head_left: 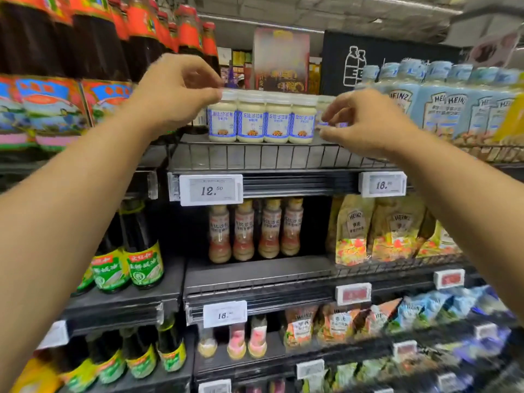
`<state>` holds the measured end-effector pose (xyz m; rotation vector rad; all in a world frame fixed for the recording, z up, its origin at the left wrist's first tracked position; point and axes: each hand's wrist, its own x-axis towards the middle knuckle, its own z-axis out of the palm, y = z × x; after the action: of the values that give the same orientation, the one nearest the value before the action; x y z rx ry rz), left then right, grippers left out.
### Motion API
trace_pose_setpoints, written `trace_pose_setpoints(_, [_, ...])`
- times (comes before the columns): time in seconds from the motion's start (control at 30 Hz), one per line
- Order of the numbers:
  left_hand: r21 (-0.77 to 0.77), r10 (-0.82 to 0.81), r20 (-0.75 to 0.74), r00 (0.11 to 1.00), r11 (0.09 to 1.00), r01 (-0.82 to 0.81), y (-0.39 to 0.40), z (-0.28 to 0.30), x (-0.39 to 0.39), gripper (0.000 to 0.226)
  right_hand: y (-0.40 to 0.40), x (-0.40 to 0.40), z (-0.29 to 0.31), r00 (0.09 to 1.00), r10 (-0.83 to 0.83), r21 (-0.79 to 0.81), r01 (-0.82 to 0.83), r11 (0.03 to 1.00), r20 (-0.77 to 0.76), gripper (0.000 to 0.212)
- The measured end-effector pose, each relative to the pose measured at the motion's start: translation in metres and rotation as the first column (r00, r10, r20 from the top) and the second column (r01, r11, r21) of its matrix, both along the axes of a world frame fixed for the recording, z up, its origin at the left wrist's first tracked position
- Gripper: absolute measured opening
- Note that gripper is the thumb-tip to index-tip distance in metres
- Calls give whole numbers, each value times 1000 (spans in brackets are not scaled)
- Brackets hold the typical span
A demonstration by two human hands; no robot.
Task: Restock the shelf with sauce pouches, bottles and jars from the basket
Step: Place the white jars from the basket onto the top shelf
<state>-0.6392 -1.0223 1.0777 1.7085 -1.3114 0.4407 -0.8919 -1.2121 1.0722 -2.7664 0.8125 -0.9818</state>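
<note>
A supermarket aisle of black wire shelves filled the view, dark sauce bottles (85, 38) at ten o'clock, blue Heinz bottles (453, 100) at two o'clock. On the shelf (255, 157) at twelve o'clock stood a row of white-lidded jars (262, 117), labels forward, touching side to side. The left hand (175, 92) pinched the lid of the leftmost jar; the right hand (365, 123) had its fingertips closed on the rightmost jar, partly hidden. The jars looked rigid, fairly heavy and probably breakable, smooth-walled and likely slippery; gripping around the body below the lid seemed safest. No basket showed.
</note>
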Motion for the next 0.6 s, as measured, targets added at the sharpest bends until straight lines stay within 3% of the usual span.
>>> trace_pose_setpoints(0.23, [-205,39,74,996,979,-24,58,-51,-66,18,23,-63,-58,979,121,-118,-102,988,166,28])
trace_pose_setpoints(0.4, [-268,109,-66,992,956,-123,82,-123,-121,29,17,-101,-137,946,210,46,-228,973,245,26])
trace_pose_setpoints(0.47, [-230,100,-142,985,964,-131,85,-166,-138,29,14,-115,-181,944,225,144,-264,954,242,26])
trace_pose_setpoints(0.6, [28,116,-368,922,993,-114,84,-278,-172,27,15,-143,-287,958,215,373,-273,887,190,22])
